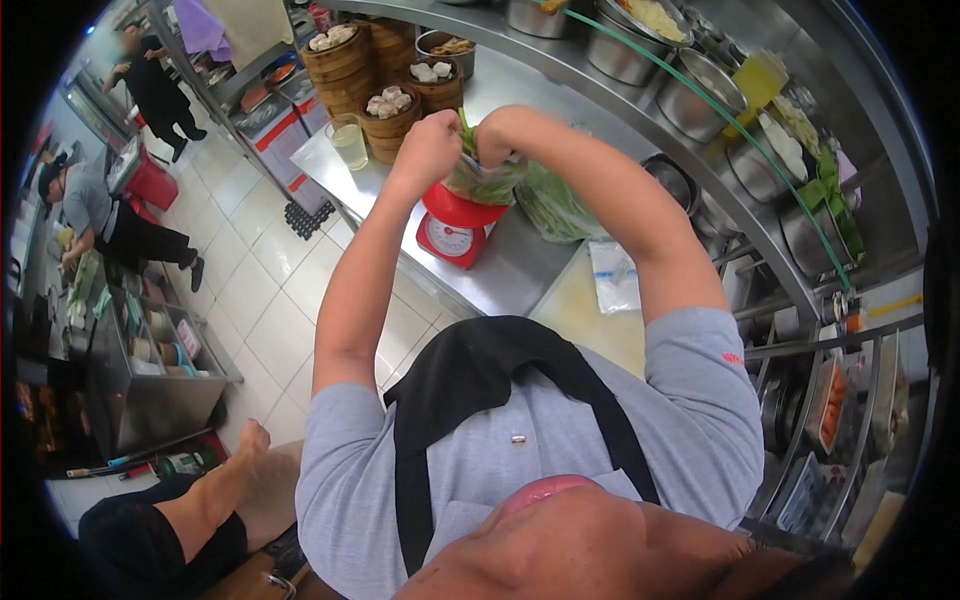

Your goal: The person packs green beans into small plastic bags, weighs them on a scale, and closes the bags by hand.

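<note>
A clear plastic bag of green vegetables (482, 186) rests on the red pan of a kitchen scale (449, 236), which stands on the steel counter. My left hand (430, 152) is closed at the bag's upper left edge, apparently gripping its rim beside some green stalks. From the other side, my right hand (503, 136) bends down into the bag's mouth. Its fingers are curled, and their tips are hidden, so what they hold does not show. Just right of the scale lies a larger plastic bag of long green vegetables (555, 203).
Bamboo steamers (333, 68) holding dumplings and a cup of pale liquid (347, 142) stand at the counter's left. A cutting board (590, 300) lies near my body. Metal containers (700, 95) line the overhead shelf. Other people (155, 90) are at the left.
</note>
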